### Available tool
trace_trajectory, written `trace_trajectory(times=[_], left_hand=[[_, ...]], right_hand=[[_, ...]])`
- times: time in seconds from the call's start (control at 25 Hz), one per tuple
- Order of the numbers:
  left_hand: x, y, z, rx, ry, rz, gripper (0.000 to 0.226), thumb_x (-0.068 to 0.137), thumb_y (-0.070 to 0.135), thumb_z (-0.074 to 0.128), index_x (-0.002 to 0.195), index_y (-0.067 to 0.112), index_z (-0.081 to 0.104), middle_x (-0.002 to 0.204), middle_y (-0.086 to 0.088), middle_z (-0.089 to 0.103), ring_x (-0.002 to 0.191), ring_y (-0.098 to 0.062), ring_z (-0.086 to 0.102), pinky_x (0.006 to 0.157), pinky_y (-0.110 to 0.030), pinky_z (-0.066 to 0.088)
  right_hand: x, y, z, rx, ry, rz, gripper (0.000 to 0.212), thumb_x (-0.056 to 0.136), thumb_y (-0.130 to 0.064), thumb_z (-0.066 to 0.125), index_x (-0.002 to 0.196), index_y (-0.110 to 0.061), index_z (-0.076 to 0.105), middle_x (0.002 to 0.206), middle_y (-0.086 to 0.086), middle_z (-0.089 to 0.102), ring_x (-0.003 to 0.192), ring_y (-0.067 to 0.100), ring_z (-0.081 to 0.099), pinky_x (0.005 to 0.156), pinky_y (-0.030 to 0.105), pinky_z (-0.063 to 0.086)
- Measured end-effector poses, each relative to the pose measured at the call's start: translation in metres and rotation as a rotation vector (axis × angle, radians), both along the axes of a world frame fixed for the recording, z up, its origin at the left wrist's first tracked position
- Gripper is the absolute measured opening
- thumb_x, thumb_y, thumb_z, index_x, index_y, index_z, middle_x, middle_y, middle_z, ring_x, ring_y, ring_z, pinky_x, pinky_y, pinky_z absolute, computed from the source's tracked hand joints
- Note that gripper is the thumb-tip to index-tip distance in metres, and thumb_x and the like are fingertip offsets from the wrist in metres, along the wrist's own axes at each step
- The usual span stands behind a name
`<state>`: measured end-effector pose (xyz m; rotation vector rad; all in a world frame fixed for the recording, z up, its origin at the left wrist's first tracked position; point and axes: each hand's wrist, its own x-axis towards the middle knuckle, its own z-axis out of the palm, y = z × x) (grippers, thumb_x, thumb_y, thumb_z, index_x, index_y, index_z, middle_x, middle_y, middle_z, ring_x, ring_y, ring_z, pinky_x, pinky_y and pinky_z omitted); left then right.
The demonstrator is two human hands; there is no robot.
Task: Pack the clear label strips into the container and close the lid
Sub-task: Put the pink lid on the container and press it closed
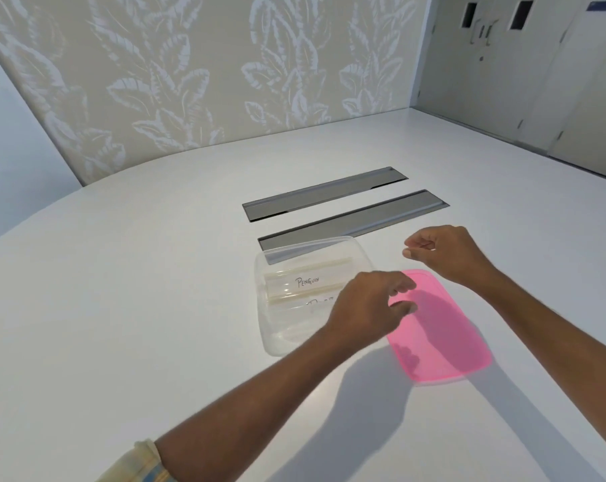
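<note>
A clear plastic container (270,328) stands lidless on the white table, mid-frame. Clear label strips (305,282) lie inside it; the top one reads "PENGUIN". The pink lid (444,335) lies flat on the table just right of the container. My left hand (367,307) hovers over the container's right side, fingers apart, fingertips reaching over the lid's left edge; whether they touch it I cannot tell. My right hand (444,253) hangs above the table beyond the lid's far end, fingers curled loosely with nothing visible in them.
Two grey recessed cable hatches (326,193) (364,215) lie in the table behind the container. A leaf-patterned wall panel (190,81) stands at the table's far edge. Cupboard doors (538,64) are at the back right.
</note>
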<state>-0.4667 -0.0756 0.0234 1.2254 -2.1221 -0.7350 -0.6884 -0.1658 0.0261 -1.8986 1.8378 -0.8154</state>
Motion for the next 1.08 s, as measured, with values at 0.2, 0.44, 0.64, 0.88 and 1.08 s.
trace_trajectory(times=[0.2, 0.44, 0.64, 0.88, 1.08], left_hand=[[-0.040, 0.031, -0.043, 0.074, -0.130, -0.086, 0.039, 0.091, 0.038, 0.078, 0.128, 0.027, 0.073, 0.130, 0.009, 0.074, 0.121, -0.016, 0.066, 0.101, -0.039, 0.054], [-0.062, 0.053, -0.079, 0.082, -0.359, -0.144, 0.048, 0.090, 0.041, 0.078, 0.134, 0.025, 0.068, 0.135, 0.004, 0.067, 0.130, -0.021, 0.057, 0.101, -0.040, 0.054], [-0.070, 0.065, -0.089, -0.079, -0.397, -0.125, 0.027, 0.094, 0.028, 0.072, 0.119, 0.019, 0.078, 0.121, 0.000, 0.072, 0.114, -0.026, 0.062, 0.085, -0.039, 0.054], [-0.074, 0.073, -0.087, -0.177, -0.366, -0.102, 0.023, 0.097, 0.017, 0.060, 0.109, 0.019, 0.080, 0.104, -0.001, 0.074, 0.100, -0.026, 0.065, 0.073, -0.034, 0.051], [-0.073, 0.074, -0.068, -0.277, -0.271, -0.029, 0.018, 0.098, 0.019, 0.062, 0.111, 0.020, 0.075, 0.107, 0.002, 0.072, 0.098, -0.026, 0.065, 0.071, -0.039, 0.056]], right_hand=[[-0.041, 0.031, -0.033, 0.154, 0.118, -0.133, 0.027, 0.084, -0.035, 0.086, 0.106, -0.019, 0.082, 0.106, -0.001, 0.078, 0.100, 0.020, 0.072, 0.095, 0.039, 0.058], [-0.061, 0.059, -0.065, 0.262, 0.180, -0.226, 0.032, 0.084, -0.033, 0.086, 0.112, -0.017, 0.080, 0.111, 0.002, 0.078, 0.105, 0.025, 0.072, 0.097, 0.044, 0.059], [-0.060, 0.071, -0.077, 0.251, 0.122, -0.276, 0.026, 0.080, -0.019, 0.084, 0.106, -0.024, 0.079, 0.097, 0.000, 0.078, 0.091, 0.025, 0.073, 0.086, 0.041, 0.061], [-0.063, 0.071, -0.075, 0.215, 0.099, -0.285, 0.028, 0.078, -0.010, 0.083, 0.104, -0.022, 0.081, 0.085, -0.004, 0.073, 0.088, 0.023, 0.072, 0.086, 0.038, 0.061], [-0.078, 0.068, -0.061, 0.156, -0.168, -0.295, 0.013, 0.077, -0.013, 0.083, 0.086, -0.023, 0.084, 0.077, -0.006, 0.078, 0.073, 0.010, 0.074, 0.074, 0.030, 0.060]])
